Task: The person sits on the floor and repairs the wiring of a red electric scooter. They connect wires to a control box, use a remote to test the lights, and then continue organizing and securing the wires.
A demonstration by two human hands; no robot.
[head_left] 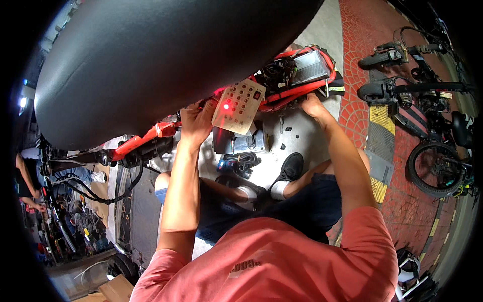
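Gripping the panel [239,111] with your closed left hand [196,122], you have your right hand [313,105] at the red frame [292,93], hold unclear.

Just off centre toward 12 o'clock, the panel [236,119] is cream with rows of dark dots, one glowing bright red. The seat [166,65] at 11 o'clock is plain black; at 1 o'clock the frame [296,92] is orange-red, the case [310,67] silver-grey. The paving [354,68] at 2 o'clock is brick-red, fan-patterned; the strip [380,151] at 3 o'clock alternates yellow and grey. The shirt [297,261] at 6 o'clock is coral.
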